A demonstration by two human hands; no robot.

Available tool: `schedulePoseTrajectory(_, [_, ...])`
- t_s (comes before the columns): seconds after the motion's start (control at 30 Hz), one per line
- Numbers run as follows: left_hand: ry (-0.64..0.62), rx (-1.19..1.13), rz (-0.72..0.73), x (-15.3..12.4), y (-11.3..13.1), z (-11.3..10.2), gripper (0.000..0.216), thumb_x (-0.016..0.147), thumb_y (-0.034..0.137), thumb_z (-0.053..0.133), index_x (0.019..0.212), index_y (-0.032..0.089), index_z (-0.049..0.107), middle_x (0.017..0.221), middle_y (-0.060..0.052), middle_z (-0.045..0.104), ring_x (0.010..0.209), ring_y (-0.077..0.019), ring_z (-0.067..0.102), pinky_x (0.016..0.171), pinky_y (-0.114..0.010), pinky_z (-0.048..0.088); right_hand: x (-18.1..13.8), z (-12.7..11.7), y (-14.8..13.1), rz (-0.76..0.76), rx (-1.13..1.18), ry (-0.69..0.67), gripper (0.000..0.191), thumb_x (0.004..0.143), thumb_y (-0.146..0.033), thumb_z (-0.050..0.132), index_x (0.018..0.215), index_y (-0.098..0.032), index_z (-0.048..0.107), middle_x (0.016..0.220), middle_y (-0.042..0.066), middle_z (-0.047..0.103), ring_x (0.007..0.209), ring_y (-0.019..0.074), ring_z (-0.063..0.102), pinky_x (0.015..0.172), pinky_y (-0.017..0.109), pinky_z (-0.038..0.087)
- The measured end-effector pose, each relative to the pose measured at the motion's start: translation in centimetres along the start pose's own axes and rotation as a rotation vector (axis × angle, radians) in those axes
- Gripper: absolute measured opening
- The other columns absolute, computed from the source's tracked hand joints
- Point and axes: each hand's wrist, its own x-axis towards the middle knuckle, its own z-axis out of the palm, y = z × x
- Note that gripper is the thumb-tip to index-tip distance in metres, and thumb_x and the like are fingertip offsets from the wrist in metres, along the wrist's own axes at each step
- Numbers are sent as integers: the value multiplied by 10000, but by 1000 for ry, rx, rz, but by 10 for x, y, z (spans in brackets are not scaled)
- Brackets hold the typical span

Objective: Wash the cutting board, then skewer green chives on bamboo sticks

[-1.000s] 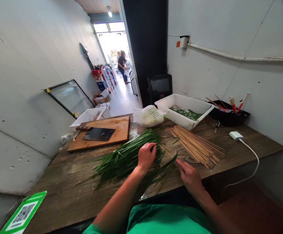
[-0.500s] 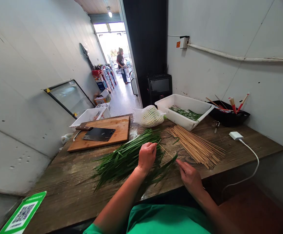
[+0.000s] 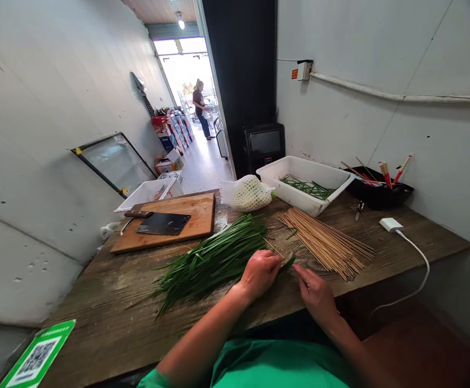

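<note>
A thin bamboo skewer slants between my hands, threaded or laid with a green chive leaf near its close end. My right hand pinches this end of the skewer and the leaf between thumb and fingers. Just to the left, my left hand is closed, its fingertips at the trailing chives and partly hidden behind the back of the hand. A large pile of long chives lies on the wooden table to the left. Beyond my right hand spreads a heap of bamboo skewers.
A cleaver rests on a wooden cutting board. Behind are a netted bundle, a white tub holding chives, and a black bowl with sticks. A charger sits right. A person stands far off.
My left hand has come down and to the right, closer to my right hand, now covering the hanging chive leaves. My right hand stays nearly in place, still pinching the skewer.
</note>
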Motion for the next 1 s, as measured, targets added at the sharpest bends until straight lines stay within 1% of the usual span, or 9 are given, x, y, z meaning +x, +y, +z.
schedulePoseTrajectory(0.07, [-65, -18, -3, 1, 3, -2, 275, 934, 287, 472, 877, 195, 725, 717, -41, 660, 686, -147, 592, 687, -262, 429, 0, 0, 0, -8, -4, 6, 353, 960, -208, 376, 1134, -169, 680, 977, 81, 733, 841, 188, 708, 720, 279, 590])
schedulePoseTrajectory(0.1, [-72, -15, -54, 2, 3, -4, 294, 940, 295, 460, 862, 189, 723, 722, -44, 663, 691, -145, 596, 680, -257, 425, 0, 0, 0, -7, -5, 9, 348, 961, -213, 380, 1133, -166, 679, 982, 81, 732, 846, 188, 707, 721, 278, 591])
schedulePoseTrajectory(0.2, [-61, 92, -328, 5, -3, -10, 319, 939, 319, 460, 822, 174, 719, 776, -65, 683, 735, -166, 618, 664, -267, 418, 0, 1, 1, -3, -3, 16, 339, 963, -215, 388, 1130, -156, 677, 994, 81, 730, 860, 186, 706, 727, 266, 588])
schedulePoseTrajectory(0.27, [-107, 187, -454, 6, -6, -11, 291, 903, 371, 525, 811, 179, 723, 814, -72, 685, 757, -190, 626, 648, -283, 417, -1, 2, 2, 0, -6, 13, 334, 958, -200, 394, 1135, -150, 673, 995, 81, 729, 862, 185, 705, 730, 262, 587])
schedulePoseTrajectory(0.4, [-244, 279, -479, 8, -6, -9, 232, 832, 402, 620, 843, 199, 730, 873, -70, 670, 809, -211, 627, 668, -293, 426, -2, 4, 4, -10, -18, 10, 332, 952, -177, 396, 1139, -144, 668, 999, 81, 728, 866, 183, 703, 725, 256, 585])
schedulePoseTrajectory(0.57, [-273, 273, -520, 11, -2, -7, 183, 844, 304, 583, 869, 194, 727, 912, -72, 666, 849, -207, 624, 714, -294, 439, -3, 3, 4, -4, -28, 5, 334, 952, -176, 391, 1138, -148, 668, 1017, 77, 727, 872, 181, 703, 736, 257, 584])
schedulePoseTrajectory(0.83, [-211, 293, -409, 9, -1, -1, 192, 821, 248, 545, 773, 160, 709, 835, -95, 656, 846, -234, 615, 758, -333, 446, -2, 3, 2, -10, -30, 16, 338, 958, -204, 386, 1137, -156, 668, 1001, 75, 729, 849, 185, 706, 713, 265, 585])
schedulePoseTrajectory(0.9, [-142, 214, -414, 10, -2, -1, 164, 809, 212, 553, 758, 169, 703, 827, -80, 663, 822, -211, 614, 751, -313, 444, -2, 3, 3, -11, -19, 20, 337, 958, -203, 385, 1130, -165, 672, 996, 69, 730, 847, 181, 706, 720, 262, 585])
schedulePoseTrajectory(1.0, [31, 48, -475, 12, -5, -4, 127, 805, 190, 564, 783, 174, 688, 828, -56, 678, 789, -175, 612, 739, -282, 442, -2, 3, 3, -13, 5, 24, 337, 960, -212, 385, 1128, -167, 674, 999, 69, 730, 863, 178, 705, 739, 261, 586])
